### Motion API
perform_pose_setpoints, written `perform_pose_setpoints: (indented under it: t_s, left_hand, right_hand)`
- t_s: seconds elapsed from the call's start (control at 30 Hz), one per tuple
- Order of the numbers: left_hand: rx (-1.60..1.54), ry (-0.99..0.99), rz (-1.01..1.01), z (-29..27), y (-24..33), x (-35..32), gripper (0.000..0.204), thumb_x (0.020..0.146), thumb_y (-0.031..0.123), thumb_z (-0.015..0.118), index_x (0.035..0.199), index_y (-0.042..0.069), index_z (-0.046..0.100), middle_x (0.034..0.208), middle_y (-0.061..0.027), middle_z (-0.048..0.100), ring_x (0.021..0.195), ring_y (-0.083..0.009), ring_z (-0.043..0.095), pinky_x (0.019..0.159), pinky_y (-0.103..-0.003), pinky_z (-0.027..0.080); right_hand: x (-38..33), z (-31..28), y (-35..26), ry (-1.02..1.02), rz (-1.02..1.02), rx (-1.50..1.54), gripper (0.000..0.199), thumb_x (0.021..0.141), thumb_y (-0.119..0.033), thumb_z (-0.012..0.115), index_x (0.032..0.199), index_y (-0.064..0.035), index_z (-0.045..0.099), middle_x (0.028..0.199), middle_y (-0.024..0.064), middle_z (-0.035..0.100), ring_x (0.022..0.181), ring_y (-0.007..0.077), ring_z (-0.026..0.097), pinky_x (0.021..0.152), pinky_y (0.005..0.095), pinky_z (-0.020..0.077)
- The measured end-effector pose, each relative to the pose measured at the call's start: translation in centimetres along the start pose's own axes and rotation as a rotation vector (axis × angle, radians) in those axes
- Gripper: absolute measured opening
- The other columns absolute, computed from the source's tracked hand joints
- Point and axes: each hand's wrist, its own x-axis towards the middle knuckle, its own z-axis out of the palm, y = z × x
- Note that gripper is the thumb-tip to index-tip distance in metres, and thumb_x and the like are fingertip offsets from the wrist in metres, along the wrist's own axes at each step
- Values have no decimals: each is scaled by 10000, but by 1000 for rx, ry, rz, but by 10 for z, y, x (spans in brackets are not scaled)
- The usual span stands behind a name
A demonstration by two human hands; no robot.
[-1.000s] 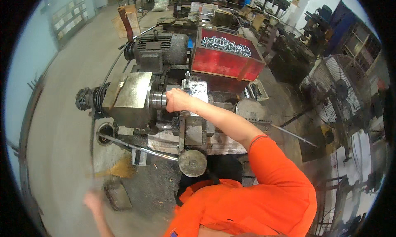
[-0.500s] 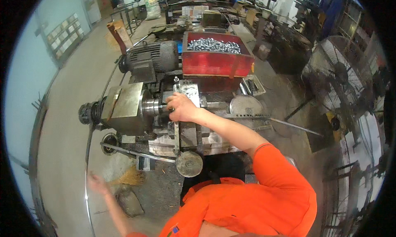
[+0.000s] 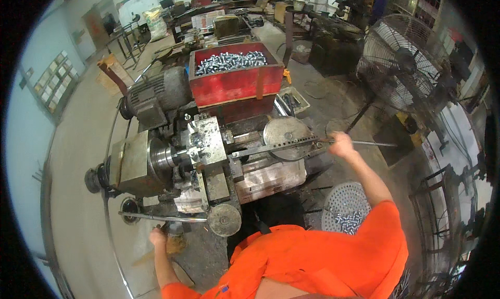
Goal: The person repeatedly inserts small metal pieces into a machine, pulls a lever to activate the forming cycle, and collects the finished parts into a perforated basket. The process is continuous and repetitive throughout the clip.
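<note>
Over workshop floor [image 3: 78, 158], curls right hand [image 3: 341, 144] around lever [image 3: 372, 143], apparently for leverage on lathe [image 3: 209, 141] between both hands, and cannot tell the grip of left hand [image 3: 158, 237] near steel rod [image 3: 174, 217].

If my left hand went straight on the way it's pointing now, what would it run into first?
Probably the metal bar, which crosses just above your left hand in the picture; depth is unclear, so the hand might pass beneath it.
</note>
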Motion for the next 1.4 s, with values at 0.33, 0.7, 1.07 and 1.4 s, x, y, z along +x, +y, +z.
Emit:
perform_pose_setpoints:
  t_s: [0.33, 0.7, 1.07, 1.4]
  left_hand:
    - [-1403, 265, -362, -101, -16, -19, 483, 861, 407, 562, 1012, -51, 595, 682, -144, 623, 484, -167, 579, 438, -277, 469]
    - [-1635, 303, -367, -103, 44, 10, 287, 852, 193, 516, 961, -72, 495, 755, -161, 585, 466, -240, 588, 379, -321, 502]
    - [-1451, 196, -437, -122, 36, 1, 315, 881, 244, 500, 875, -71, 483, 683, -141, 579, 480, -254, 600, 414, -348, 539]
    - [-1403, -38, -294, -127, 36, 2, 462, 864, 411, 513, 853, -51, 540, 651, -125, 585, 466, -235, 598, 435, -318, 524]
  right_hand:
    - [-60, 55, 117, -319, 547, -285, 327, 666, -237, 630, 934, -52, 600, 910, 164, 631, 891, 339, 596, 799, 422, 477]
    - [-233, 86, -46, -146, 622, 680, 271, 604, -184, 602, 800, 2, 622, 631, 168, 570, 573, 296, 555, 547, 365, 432]
    - [-232, 82, -64, -166, 444, 808, 298, 629, -175, 558, 841, 34, 577, 631, 104, 535, 602, 203, 512, 565, 332, 418]
    - [-95, 67, 146, -134, 269, -373, 502, 592, -286, 686, 1009, -28, 577, 840, 180, 602, 790, 364, 578, 705, 467, 451]
